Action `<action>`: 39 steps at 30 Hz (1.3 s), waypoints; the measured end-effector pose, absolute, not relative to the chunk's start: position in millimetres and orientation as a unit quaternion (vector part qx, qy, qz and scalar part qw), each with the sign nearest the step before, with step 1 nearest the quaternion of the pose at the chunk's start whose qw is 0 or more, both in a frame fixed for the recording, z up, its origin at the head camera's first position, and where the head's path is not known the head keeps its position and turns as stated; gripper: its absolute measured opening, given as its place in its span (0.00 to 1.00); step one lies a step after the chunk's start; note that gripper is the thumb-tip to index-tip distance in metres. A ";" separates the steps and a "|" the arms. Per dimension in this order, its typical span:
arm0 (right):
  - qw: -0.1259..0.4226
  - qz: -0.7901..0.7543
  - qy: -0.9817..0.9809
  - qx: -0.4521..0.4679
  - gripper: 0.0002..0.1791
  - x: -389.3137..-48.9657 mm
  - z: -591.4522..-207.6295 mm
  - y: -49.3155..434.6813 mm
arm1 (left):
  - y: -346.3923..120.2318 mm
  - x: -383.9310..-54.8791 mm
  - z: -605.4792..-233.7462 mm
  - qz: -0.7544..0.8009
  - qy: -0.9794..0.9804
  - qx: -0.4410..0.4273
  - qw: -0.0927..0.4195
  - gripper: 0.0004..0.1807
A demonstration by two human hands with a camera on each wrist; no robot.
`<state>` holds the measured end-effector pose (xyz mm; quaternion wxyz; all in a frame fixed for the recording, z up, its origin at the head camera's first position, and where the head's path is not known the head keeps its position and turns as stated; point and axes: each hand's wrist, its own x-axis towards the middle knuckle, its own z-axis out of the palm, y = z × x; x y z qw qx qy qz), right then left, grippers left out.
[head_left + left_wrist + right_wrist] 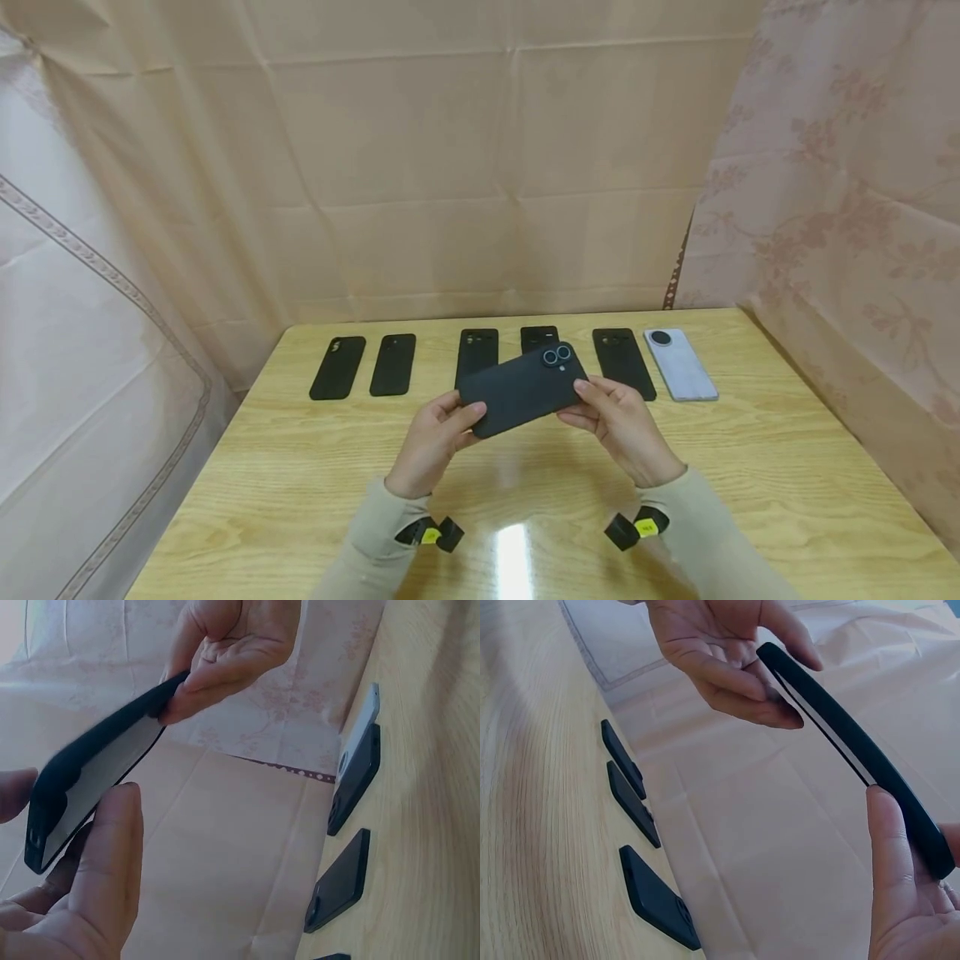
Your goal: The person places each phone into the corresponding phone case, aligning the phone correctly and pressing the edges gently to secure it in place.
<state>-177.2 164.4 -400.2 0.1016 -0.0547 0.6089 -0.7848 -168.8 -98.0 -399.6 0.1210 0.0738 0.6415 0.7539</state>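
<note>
Matte-black across its back, the cased phone [517, 396] is held above the surface [300, 483], tilted, its two ringed lenses [557, 356] toward 1 o'clock; the left wrist view shows a pale flat face on its other side. The left hand [438, 433] pinches the end at 8 o'clock, thumb over the back and fingers behind; the right hand [622, 421] pinches the lens end at 4 o'clock, its fingers narrowed on the edge in the same way. It should handle as light and stiff, the dull cover giving fair grip, while the pale face may be slicker and more fragile. The rim and corners look the best hold, clear of the lenses.

Beyond, along the back of the surface, two black cases [337, 368] lie toward 9 o'clock, a third black case [477, 350] at 10, a partly hidden case [540, 335] near 12, then another dark case [624, 364] and a pale phone [684, 367] toward 3. Tan cloth [420, 167] hangs at 12 o'clock.
</note>
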 end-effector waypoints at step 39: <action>0.125 -0.764 0.632 -0.036 0.12 -184.4 -399.5 170.4 | -74.8 -182.2 -401.6 0.701 0.692 0.081 0.152 0.17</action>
